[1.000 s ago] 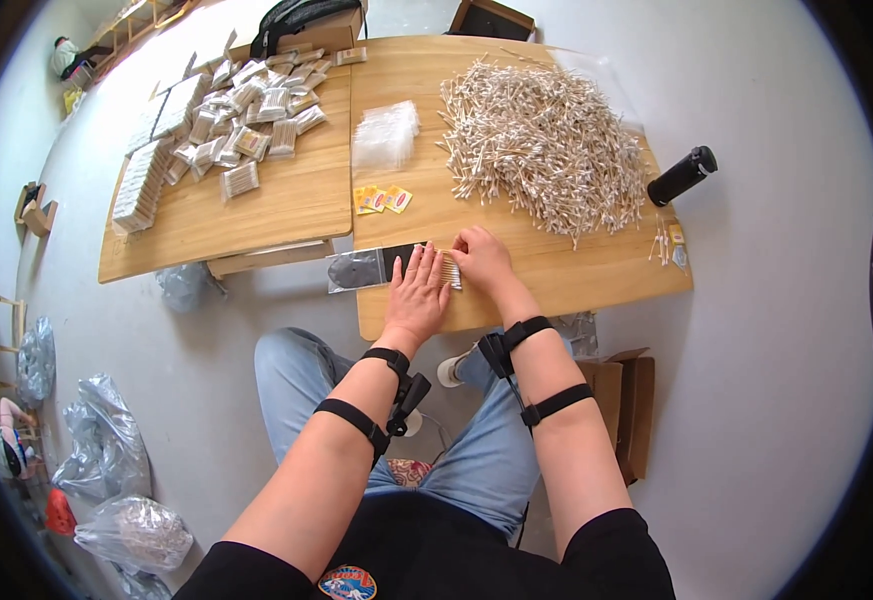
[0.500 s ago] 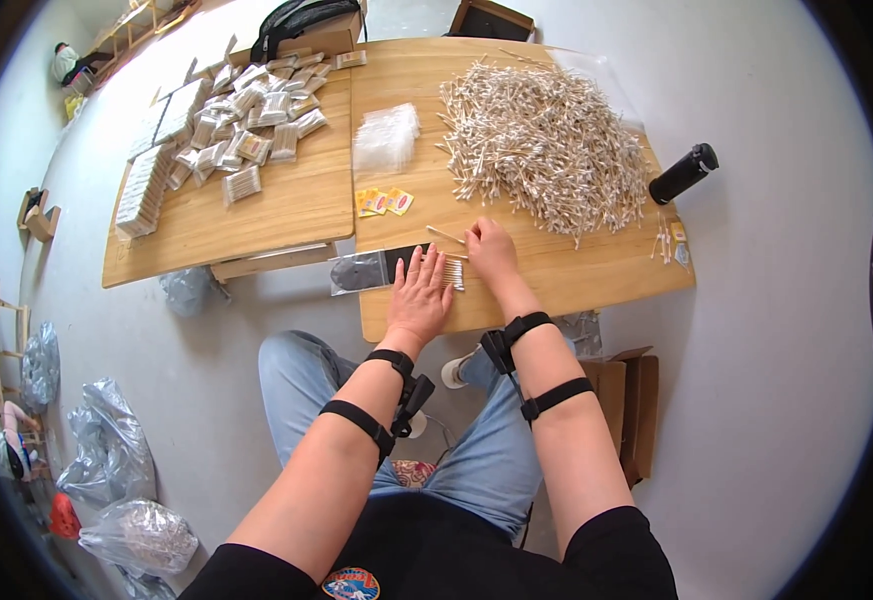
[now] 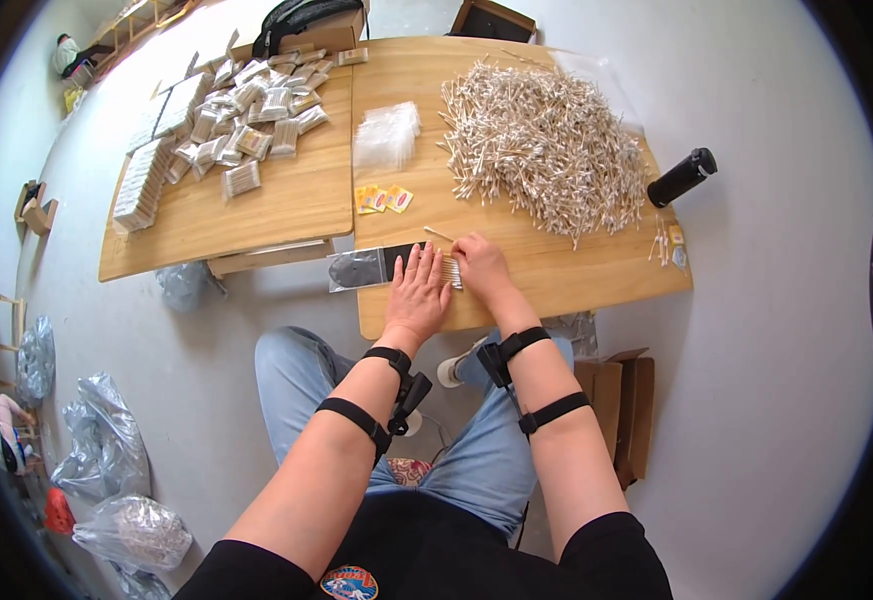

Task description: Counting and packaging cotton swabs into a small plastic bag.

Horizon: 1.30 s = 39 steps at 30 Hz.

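My left hand [image 3: 420, 288] lies flat with fingers stretched, over a clear plastic sleeve [image 3: 358, 269] with a black panel, at the near table edge. Just right of its fingers, a row of cotton swabs [image 3: 452, 274] lies side by side. My right hand [image 3: 482, 266] is closed, its fingertips curled in at the row's right side; what they pinch is hidden. One lone cotton swab [image 3: 437, 234] slants beyond the row, its near end close to my right fingers. Farther off is a big heap of loose cotton swabs [image 3: 536, 145].
Small yellow cards [image 3: 384, 199] and clear empty bags [image 3: 386, 136] lie beyond my hands. Filled swab packs [image 3: 241, 180] are piled and stacked at left. A black bottle [image 3: 682, 178] stands at the right edge. A cardboard box [image 3: 616, 415] sits below the table; plastic bags [image 3: 136, 535] lie on the floor.
My right hand has moved a little left and nearer to me, up against the row of swabs. My left hand and the lone swab stay about where they were.
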Motion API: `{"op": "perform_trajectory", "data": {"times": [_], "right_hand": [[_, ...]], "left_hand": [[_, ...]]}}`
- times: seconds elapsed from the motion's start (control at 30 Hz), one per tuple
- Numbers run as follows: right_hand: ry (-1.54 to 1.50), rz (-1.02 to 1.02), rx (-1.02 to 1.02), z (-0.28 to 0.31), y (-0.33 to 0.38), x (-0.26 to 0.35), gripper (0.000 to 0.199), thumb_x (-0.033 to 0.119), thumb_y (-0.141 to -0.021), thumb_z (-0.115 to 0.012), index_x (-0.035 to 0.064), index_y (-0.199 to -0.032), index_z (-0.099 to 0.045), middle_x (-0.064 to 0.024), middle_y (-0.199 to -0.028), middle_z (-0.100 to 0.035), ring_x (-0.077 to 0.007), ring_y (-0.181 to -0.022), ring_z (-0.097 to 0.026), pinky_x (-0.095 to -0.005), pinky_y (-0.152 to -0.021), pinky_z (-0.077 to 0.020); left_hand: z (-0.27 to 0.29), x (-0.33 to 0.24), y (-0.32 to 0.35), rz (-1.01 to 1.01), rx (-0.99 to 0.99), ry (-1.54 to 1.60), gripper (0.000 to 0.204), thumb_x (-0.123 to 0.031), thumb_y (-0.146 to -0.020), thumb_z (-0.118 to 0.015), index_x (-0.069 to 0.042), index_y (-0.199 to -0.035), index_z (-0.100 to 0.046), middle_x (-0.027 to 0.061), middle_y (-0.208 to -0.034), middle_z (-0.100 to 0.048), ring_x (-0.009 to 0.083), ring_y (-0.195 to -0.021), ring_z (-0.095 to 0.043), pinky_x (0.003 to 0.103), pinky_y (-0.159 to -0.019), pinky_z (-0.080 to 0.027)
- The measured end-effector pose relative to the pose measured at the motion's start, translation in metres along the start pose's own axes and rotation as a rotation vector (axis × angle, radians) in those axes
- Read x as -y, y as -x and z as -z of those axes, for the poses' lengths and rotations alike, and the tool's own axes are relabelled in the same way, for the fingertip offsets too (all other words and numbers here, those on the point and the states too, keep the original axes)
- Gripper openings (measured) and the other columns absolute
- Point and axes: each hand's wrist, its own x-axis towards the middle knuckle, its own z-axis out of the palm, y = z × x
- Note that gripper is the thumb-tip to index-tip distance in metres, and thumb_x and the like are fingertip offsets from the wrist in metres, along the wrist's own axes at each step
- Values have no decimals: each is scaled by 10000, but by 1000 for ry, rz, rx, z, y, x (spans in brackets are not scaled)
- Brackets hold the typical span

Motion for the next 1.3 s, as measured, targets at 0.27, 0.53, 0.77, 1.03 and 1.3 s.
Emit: {"op": "perform_trajectory", "data": {"times": [0.27,0.53,0.77,1.03,1.3], "right_hand": [[135,90,-92,-5,35,15,332,166,-891,-591,40,-1193,-646,-140,-1253,-616,-312,-1226,-542,-451,-1023,-430],[456,26,102,-14,65,33,565,293,-971,-459,59,-1483,-404,-125,-1550,-382,-276,-1444,-334,-482,-1202,-188],[456,-34,114,-15,58,35,555,305,-995,-417,70,-1496,-386,-104,-1567,-361,-255,-1465,-298,-474,-1204,-172],[460,-48,77,-15,57,33,541,292,-995,-392,86,-1496,-397,-87,-1571,-361,-239,-1466,-298,-468,-1204,-173],[439,-62,105,-19,60,36,551,273,-990,-380,81,-1506,-375,-102,-1577,-348,-258,-1459,-313,-476,-1203,-173]], "left_hand": [[-4,1,0,15,-14,-11,591,-382,-990,-436,-73,-1491,-393,117,-1590,-310,276,-1489,-237,481,-1212,-134],[-7,6,1,15,-18,6,545,-340,-1002,-408,-89,-1485,-415,82,-1578,-347,237,-1483,-264,471,-1214,-146],[-6,9,0,25,23,26,546,-353,-1025,-372,-75,-1494,-396,86,-1593,-315,231,-1489,-245,451,-1215,-144],[-3,9,-1,-43,-9,0,532,-363,-1030,-356,-101,-1490,-417,106,-1588,-320,282,-1479,-265,488,-1200,-165],[-6,9,3,1,-34,25,527,-362,-1026,-384,-77,-1465,-447,125,-1559,-368,275,-1471,-289,469,-1204,-170]]}}
